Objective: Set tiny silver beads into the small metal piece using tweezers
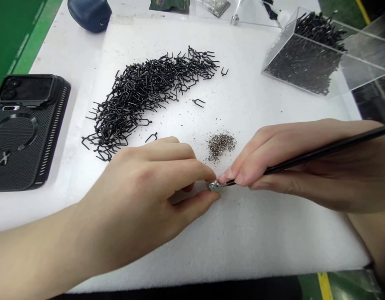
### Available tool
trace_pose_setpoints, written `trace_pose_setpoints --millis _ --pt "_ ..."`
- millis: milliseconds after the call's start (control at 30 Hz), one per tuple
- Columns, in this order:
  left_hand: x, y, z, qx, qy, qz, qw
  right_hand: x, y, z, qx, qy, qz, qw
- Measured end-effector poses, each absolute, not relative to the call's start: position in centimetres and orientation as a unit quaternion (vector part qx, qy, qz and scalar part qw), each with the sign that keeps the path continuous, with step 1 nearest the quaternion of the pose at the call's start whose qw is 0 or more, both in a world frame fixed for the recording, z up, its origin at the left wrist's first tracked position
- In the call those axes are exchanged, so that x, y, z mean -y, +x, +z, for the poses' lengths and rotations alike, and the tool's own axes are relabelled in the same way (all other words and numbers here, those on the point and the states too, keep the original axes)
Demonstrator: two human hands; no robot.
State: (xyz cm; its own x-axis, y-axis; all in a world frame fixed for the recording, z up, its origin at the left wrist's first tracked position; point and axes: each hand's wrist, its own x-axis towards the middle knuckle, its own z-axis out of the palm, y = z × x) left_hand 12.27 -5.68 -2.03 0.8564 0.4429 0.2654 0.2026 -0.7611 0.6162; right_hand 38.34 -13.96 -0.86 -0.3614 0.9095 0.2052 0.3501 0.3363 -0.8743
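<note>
My left hand [151, 183] pinches a tiny silvery metal part [214, 185] between thumb and forefinger, low over the white foam mat [242, 233]. My right hand [292, 166] grips a thin black rod-like tool [323, 151] like a pen, its tip touching that silvery part. Just behind the fingertips lies a small heap of tiny grey metal beads [221, 145]. Farther back a long curved pile of black wire clips [142, 93] spreads across the mat, with a few loose clips beside it.
A clear plastic box [361, 62] holding many black clips stands at the back right. A black phone in a rugged case [23, 129] lies at the left. A dark blue rounded object [89, 13] sits at the back left edge.
</note>
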Motion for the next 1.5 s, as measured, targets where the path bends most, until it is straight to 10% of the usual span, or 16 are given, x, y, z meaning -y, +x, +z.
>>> trace_pose_setpoints --millis 1500 --pt "5.6 12.2 -1.8 -0.175 0.912 0.216 0.301 14.2 38.6 -0.7 0.741 -0.43 0.376 0.353"
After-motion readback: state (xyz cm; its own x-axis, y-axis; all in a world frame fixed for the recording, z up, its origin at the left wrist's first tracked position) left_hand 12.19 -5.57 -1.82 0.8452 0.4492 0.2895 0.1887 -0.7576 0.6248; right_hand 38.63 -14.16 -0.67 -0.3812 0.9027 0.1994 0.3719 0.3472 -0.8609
